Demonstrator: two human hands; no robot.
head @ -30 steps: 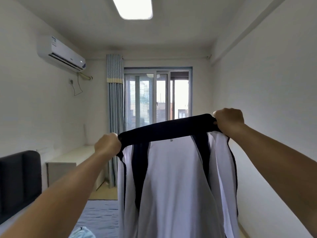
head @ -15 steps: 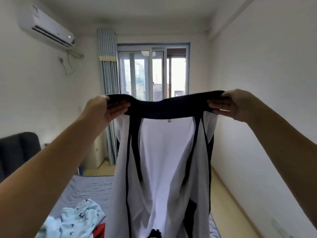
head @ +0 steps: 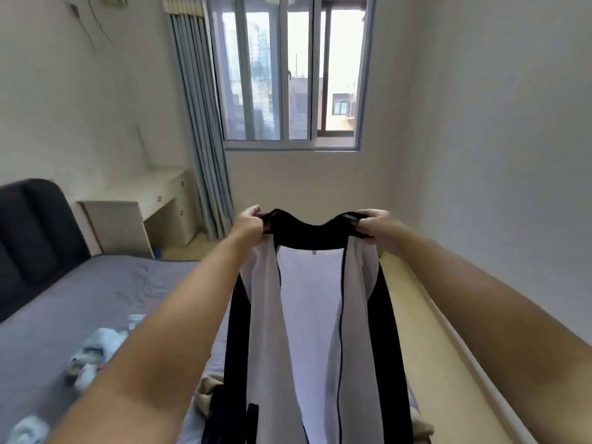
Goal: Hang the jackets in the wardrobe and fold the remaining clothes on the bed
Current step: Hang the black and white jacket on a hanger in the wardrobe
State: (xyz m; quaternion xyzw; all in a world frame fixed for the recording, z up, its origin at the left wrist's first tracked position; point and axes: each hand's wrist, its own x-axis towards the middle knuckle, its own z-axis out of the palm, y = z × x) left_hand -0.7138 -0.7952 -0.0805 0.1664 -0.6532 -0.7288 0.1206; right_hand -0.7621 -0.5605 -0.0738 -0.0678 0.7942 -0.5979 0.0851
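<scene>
1. Grip: left hand [head: 249, 223] and right hand [head: 374, 224] each pinch one shoulder of the jacket [head: 307, 299]. Fingers are curled round the black collar band, which sags a bit btwn them.
2. The jacket hangs straight down from both grips, front open w/ the inside facing the cam, over the near edge of the bed [head: 96, 283].
3. Progress, imo: early. The jacket isn't on a hanger yet and there's no wardrobe in view. Below-left of the grips, pale blue clothes [head: 96, 347] lie unfolded on the bed, and a tan piece [head: 203, 395] is bunched near the hem.
4. Materials: thin floppy fabric, smooth white lining, black trim + sleeves, zip teeth along the edges, tiny label under the collar. The bed sheet is grey and slightly wrinkled.
</scene>
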